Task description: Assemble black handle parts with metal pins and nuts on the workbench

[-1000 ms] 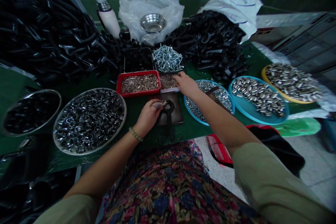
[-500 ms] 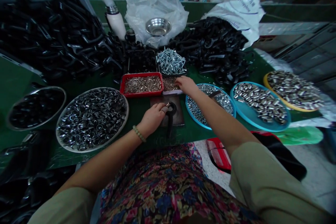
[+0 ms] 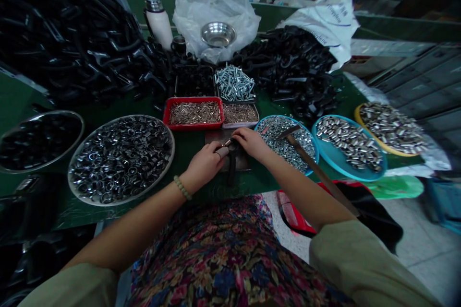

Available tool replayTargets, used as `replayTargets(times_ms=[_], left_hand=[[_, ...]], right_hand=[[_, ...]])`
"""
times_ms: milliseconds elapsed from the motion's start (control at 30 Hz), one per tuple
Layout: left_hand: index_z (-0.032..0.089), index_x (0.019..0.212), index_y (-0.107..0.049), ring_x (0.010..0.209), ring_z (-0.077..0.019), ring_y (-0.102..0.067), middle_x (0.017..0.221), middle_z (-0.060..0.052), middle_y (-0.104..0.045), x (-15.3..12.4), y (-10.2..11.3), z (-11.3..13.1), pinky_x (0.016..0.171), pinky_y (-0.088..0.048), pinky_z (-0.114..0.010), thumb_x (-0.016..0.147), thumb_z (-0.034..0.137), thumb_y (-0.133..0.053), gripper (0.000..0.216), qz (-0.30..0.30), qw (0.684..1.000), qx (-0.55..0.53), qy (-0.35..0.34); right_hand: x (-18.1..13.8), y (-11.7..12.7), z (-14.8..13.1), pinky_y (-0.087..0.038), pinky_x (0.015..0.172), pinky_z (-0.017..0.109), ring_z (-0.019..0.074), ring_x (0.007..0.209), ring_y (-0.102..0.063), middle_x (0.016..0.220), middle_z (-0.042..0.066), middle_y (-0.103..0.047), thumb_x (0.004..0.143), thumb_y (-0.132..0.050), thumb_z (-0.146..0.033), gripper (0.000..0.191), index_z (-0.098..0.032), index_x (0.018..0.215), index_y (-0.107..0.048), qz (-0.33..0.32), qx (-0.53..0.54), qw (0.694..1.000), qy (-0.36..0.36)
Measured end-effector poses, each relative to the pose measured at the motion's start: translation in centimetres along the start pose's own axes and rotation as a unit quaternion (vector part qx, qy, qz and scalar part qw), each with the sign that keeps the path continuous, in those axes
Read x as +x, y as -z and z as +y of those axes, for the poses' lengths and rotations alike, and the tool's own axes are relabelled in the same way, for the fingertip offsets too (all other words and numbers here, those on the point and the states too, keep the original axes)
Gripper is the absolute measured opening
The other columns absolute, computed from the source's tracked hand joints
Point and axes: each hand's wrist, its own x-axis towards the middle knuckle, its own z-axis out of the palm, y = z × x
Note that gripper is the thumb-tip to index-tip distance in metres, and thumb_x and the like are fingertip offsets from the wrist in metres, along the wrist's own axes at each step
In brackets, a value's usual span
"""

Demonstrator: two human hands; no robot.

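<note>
My left hand [image 3: 206,163], a ring on one finger and a beaded bracelet on the wrist, is closed with its fingertips on a small silver metal piece [image 3: 227,142]. That piece sits at the ring-shaped top of a black curved part [image 3: 232,168], which lies over a dark metal plate [image 3: 244,160]. Meeting it from the right, my right hand [image 3: 253,144] has thumb and finger pinched at the same spot; whatever is between them is too small to make out. Just behind stand a red tray [image 3: 166,114] of thin metal pins and a pale tray [image 3: 236,125] of tiny metal pieces.
A hammer [image 3: 306,157] lies across the blue tray [image 3: 317,151] of small metal parts, its handle beyond the table edge. A round tray [image 3: 173,153] of shiny rings stands left. Silver screws [image 3: 235,83], heaped black parts [image 3: 101,53] and a white thermos [image 3: 160,26] are behind.
My right hand has come from the pale tray of tiny pieces toward me, to my left hand's fingertips. The left hand stays at the black part. The view has shifted slightly.
</note>
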Motion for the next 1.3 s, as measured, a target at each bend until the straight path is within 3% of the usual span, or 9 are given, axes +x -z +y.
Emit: replayTargets(times_ms=[367, 567, 733, 833, 900, 967, 1067, 1167, 1300], left_hand=[[0.023, 0.123, -0.056, 0.093, -0.0197, -0.057, 0.111, -0.007, -0.056, -0.7, -0.4, 0.1, 0.083, -0.048, -0.030, 0.093, 0.025, -0.046, 0.032, -0.027, 0.999, -0.026, 0.028], [0.021, 0.117, -0.058, 0.090, -0.0200, -0.056, 0.107, -0.007, -0.057, -0.7, -0.3, 0.4, 0.080, -0.048, -0.031, 0.092, 0.025, -0.046, 0.028, -0.032, 0.999, -0.007, 0.036], [0.021, 0.118, -0.057, 0.091, -0.0199, -0.056, 0.107, -0.007, -0.056, -0.8, -0.1, 0.7, 0.081, -0.048, -0.031, 0.092, 0.024, -0.046, 0.028, -0.035, 0.999, -0.004, 0.042], [0.022, 0.123, -0.055, 0.090, -0.0195, -0.056, 0.108, -0.007, -0.056, -0.9, 0.1, 0.8, 0.079, -0.048, -0.031, 0.092, 0.024, -0.046, 0.032, -0.041, 0.998, -0.012, 0.047], [0.022, 0.126, -0.053, 0.090, -0.0197, -0.056, 0.110, -0.008, -0.055, -0.8, 0.1, 0.8, 0.079, -0.049, -0.031, 0.092, 0.024, -0.045, 0.034, -0.043, 0.998, -0.018, 0.046], [0.021, 0.126, -0.053, 0.092, -0.0202, -0.056, 0.111, -0.009, -0.055, -0.8, -0.1, 0.9, 0.081, -0.049, -0.032, 0.092, 0.023, -0.045, 0.035, -0.043, 0.998, -0.020, 0.044], [0.018, 0.127, -0.052, 0.092, -0.0205, -0.056, 0.113, -0.010, -0.055, -0.7, -0.4, 0.9, 0.082, -0.049, -0.033, 0.092, 0.022, -0.044, 0.036, -0.042, 0.998, -0.013, 0.046], [0.018, 0.130, -0.050, 0.091, -0.0201, -0.056, 0.113, -0.010, -0.055, -0.7, -0.5, 1.0, 0.082, -0.049, -0.033, 0.093, 0.023, -0.043, 0.038, -0.039, 0.998, -0.010, 0.048], [0.019, 0.129, -0.051, 0.089, -0.0202, -0.057, 0.111, -0.009, -0.056, -0.7, -0.6, 1.0, 0.081, -0.050, -0.033, 0.093, 0.024, -0.044, 0.037, -0.038, 0.998, -0.012, 0.052]], right_hand=[[-0.2, -0.4, 0.1, -0.046, 0.086, 0.032, 0.0198, 0.092, -0.061, 0.094, 0.009, -0.067, 0.094, -0.049, -0.017, 0.015, -0.015, 0.095, -0.063, -0.029, -0.109, 0.993, 0.035], [-0.9, -0.9, -1.3, -0.046, 0.085, 0.036, 0.0258, 0.098, -0.057, 0.102, 0.015, -0.065, 0.093, -0.044, -0.012, 0.020, -0.010, 0.098, -0.063, -0.078, -0.265, 0.958, 0.075], [-1.5, 0.2, -0.8, -0.046, 0.095, 0.035, 0.0226, 0.109, -0.057, 0.114, 0.014, -0.064, 0.097, -0.039, -0.019, 0.028, -0.011, 0.114, -0.060, -0.066, -0.167, 0.981, 0.072], [-4.7, 3.6, 1.7, -0.043, 0.100, 0.043, 0.0248, 0.116, -0.055, 0.123, 0.014, -0.061, 0.097, -0.039, -0.029, 0.036, -0.016, 0.128, -0.052, 0.032, -0.169, 0.985, -0.003], [-8.0, 6.4, 3.9, -0.043, 0.097, 0.049, 0.0314, 0.117, -0.052, 0.122, 0.019, -0.060, 0.094, -0.045, -0.034, 0.041, -0.013, 0.128, -0.053, 0.093, -0.257, 0.956, -0.103], [-11.1, 8.6, 5.8, -0.046, 0.088, 0.052, 0.0358, 0.109, -0.055, 0.113, 0.021, -0.062, 0.092, -0.048, -0.035, 0.040, -0.011, 0.123, -0.057, 0.068, -0.342, 0.914, -0.208], [-13.6, 9.8, 6.8, -0.049, 0.082, 0.050, 0.0356, 0.101, -0.059, 0.110, 0.021, -0.063, 0.092, -0.044, -0.029, 0.038, -0.008, 0.122, -0.056, -0.001, -0.392, 0.883, -0.258], [-12.9, 8.8, 4.9, -0.051, 0.078, 0.047, 0.0338, 0.098, -0.063, 0.115, 0.025, -0.061, 0.094, -0.038, -0.023, 0.043, -0.006, 0.131, -0.049, 0.006, -0.359, 0.898, -0.252], [-9.8, 6.3, -0.7, -0.053, 0.082, 0.043, 0.0290, 0.101, -0.065, 0.123, 0.018, -0.062, 0.096, -0.034, -0.026, 0.044, -0.017, 0.138, -0.042, 0.040, -0.162, 0.969, -0.180]])
